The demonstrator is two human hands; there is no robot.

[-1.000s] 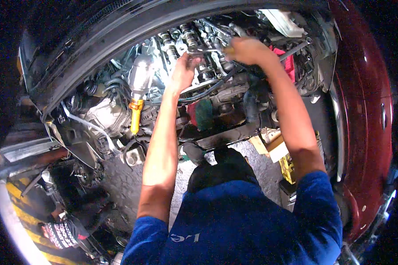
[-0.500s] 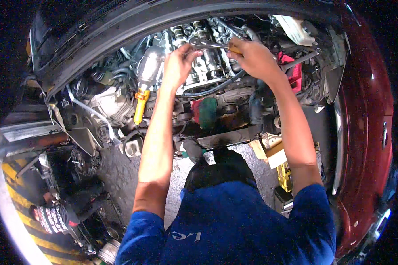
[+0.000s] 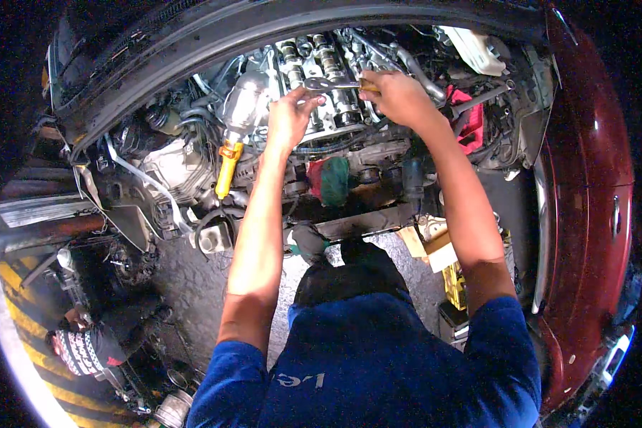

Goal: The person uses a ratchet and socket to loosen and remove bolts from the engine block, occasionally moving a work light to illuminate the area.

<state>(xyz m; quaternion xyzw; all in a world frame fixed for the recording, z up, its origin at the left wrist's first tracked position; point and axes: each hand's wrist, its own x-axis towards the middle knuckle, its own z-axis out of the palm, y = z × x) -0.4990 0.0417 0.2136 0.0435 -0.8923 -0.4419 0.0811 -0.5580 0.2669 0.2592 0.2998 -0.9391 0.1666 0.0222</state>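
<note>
Over the open engine (image 3: 332, 132), whose camshafts (image 3: 328, 60) lie exposed, I hold a ratchet wrench (image 3: 335, 84) level between my hands. My right hand (image 3: 398, 98) is closed round its yellow-and-dark handle, on the right. My left hand (image 3: 289, 120) is at the metal head end, thumb and fingers pinched together just below and left of it. Whether a small part sits in that pinch is too small to make out. Left of my left forearm, a work lamp (image 3: 227, 171) with a yellow handle rests on the engine bay and lights it.
A red cloth (image 3: 469, 132) and a long spanner (image 3: 483, 98) lie right of the engine. The raised hood (image 3: 192, 53) arches overhead. A cardboard box (image 3: 439, 250) and a yellow object (image 3: 454, 285) stand low right, beside a red car (image 3: 585, 214). Another person (image 3: 85, 349) is at far left.
The ratchet and both hands have moved slightly down in the view, toward me. The right hand has also shifted a little left, still gripping the handle.
</note>
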